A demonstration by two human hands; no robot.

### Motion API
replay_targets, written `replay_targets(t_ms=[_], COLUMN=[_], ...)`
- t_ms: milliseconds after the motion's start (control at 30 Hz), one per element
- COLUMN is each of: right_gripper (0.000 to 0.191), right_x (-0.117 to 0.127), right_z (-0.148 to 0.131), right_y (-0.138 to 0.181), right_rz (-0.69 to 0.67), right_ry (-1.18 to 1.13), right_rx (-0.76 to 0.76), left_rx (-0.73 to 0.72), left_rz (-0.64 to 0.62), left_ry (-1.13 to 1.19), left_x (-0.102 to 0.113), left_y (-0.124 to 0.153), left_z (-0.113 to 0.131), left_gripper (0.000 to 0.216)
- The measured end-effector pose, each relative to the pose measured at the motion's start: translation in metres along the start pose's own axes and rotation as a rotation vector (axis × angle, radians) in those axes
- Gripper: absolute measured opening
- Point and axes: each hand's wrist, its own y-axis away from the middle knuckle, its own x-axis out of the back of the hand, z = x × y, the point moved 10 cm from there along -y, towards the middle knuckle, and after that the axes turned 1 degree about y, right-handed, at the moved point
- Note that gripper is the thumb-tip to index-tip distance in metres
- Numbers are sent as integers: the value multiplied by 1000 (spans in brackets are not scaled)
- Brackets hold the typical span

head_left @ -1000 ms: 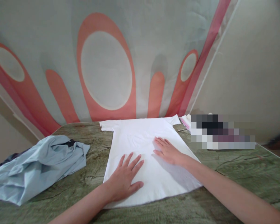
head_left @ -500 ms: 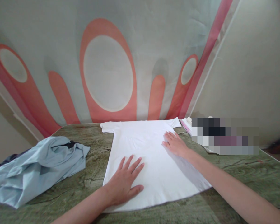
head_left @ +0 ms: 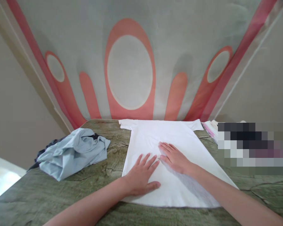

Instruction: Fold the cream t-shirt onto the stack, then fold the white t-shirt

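A white T-shirt [head_left: 153, 133] lies spread flat on the wood-patterned table, its short sleeves at the far edge and its hem toward me. On the lower left part of the shirt, my left hand [head_left: 141, 177] rests palm down with its fingers spread. My right hand [head_left: 174, 158] lies flat near the middle of the shirt, fingers stretched out and close together. Neither hand holds anything. Faint creases show in the fabric around the fingertips.
A crumpled light-blue garment [head_left: 73, 153] with dark cloth [head_left: 50, 145] behind it sits on the left of the table [head_left: 108, 157]. At the right is a pile of clothes [head_left: 211, 128], mostly blurred out. A patterned backdrop [head_left: 130, 25] rises behind the table.
My right hand has slid across the shirt from its right side toward the middle. The left hand stays at about the same spot on the fabric. The view has turned left.
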Motion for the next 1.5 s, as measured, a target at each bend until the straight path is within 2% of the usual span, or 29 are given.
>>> replay_targets(t_ms=[167,333,400,500,567,633,767,867,933,1100,1200,1300,1500], right_gripper=[60,57,56,57,57,57,60,62,64,72,74,74,74], right_x=[-2,5,7,7,6,4,1,-3,-7,-7,-4,-3,-5], right_z=[-1,-5,-10,-18,-21,-23,-25,-15,5,84,108,106,78], right_y=[3,5,7,9,9,9,7,5,2,11,24,40,79], right_rz=[24,82,80,23,-18,-48,-60,-38,-26,-6,-7,-6,5], right_ry=[20,-18,-40,-69,-86,-93,-65,-27,14,131,161,172,172], right_rx=[15,51,94,152,164,168,167,120,33,-318,-402,-388,-360], left_rx=[13,97,177,388,512,491,175,157,168,185,197,194,159], left_rz=[48,103,118,145,156,159,171,204,208,196,187,176,137], left_ry=[17,-44,-64,-109,-148,-171,-159,-162,-170,-194,-200,-202,-158], left_x=[3,4,6,10,10,7,-3,-4,-4,-4,-3,-1,-2], left_y=[-8,-25,-30,-32,-29,-31,-40,-39,-38,-37,-36,-31,-1], left_z=[-11,-51,-76,-115,-127,-116,-60,-49,-51,-54,-52,-43,-16], left_gripper=[71,72,72,71,69,63,57,62,63,62,62,61,60])
